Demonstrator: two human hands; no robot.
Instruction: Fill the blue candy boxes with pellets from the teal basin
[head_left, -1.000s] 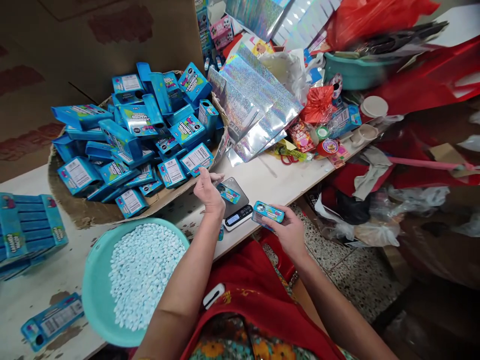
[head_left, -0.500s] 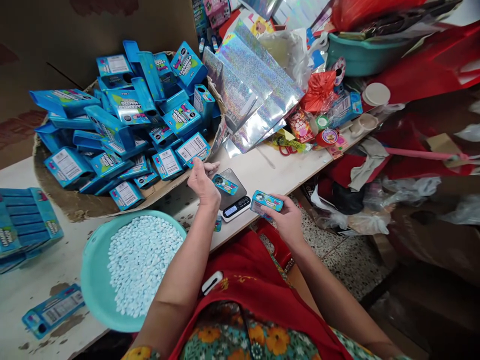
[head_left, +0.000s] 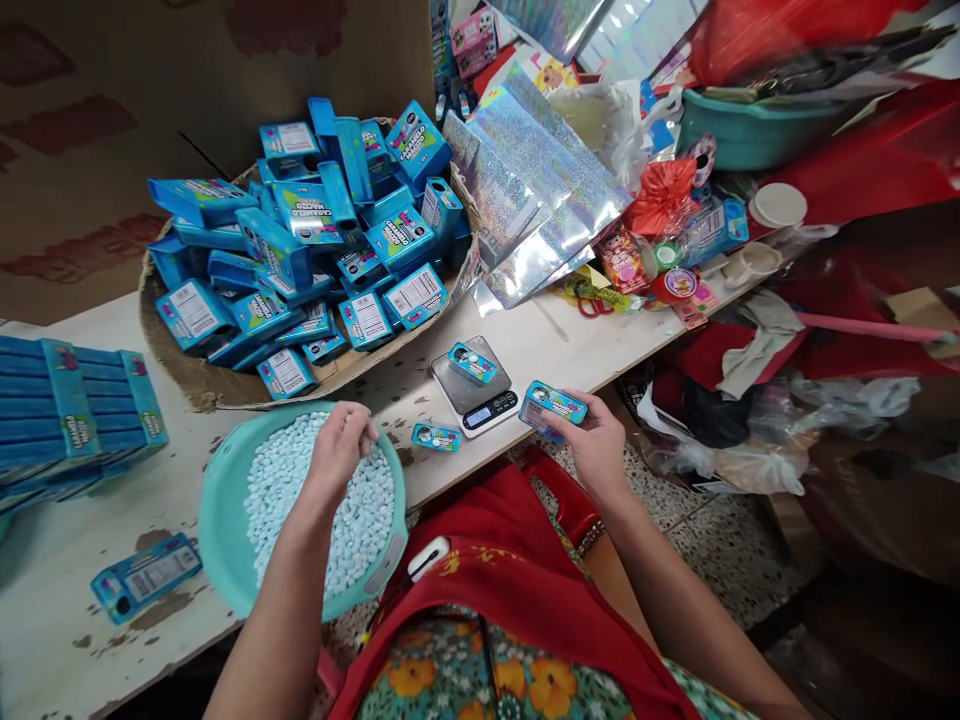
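Observation:
My left hand (head_left: 341, 445) hovers over the turquoise basin (head_left: 221, 560), its fingers curled together; whatever they may hold is hidden. Pale blue candies (head_left: 367, 540) fill much of the basin. Between my right thumb and fingers is a small blue candy box (head_left: 553, 408), its top facing up, with my right hand (head_left: 598, 440) closed around one end. Beside it stands a small digital scale (head_left: 480, 385) with a lit display. One blue candy pack (head_left: 474, 362) lies on the scale's plate, and a second pack (head_left: 436, 437) rests on the table to its left.
A cut-down cardboard carton (head_left: 217, 395) behind the basin is heaped with blue boxes. Stacked blue boxes (head_left: 67, 410) stand at the left, with a single box (head_left: 146, 577) nearer. Shiny holographic sheets (head_left: 540, 190) and assorted packets crowd the back right.
My left hand has moved from beside the scale, leftward and nearer, to over the basin. The right hand still holds its box. The whole view has shifted slightly.

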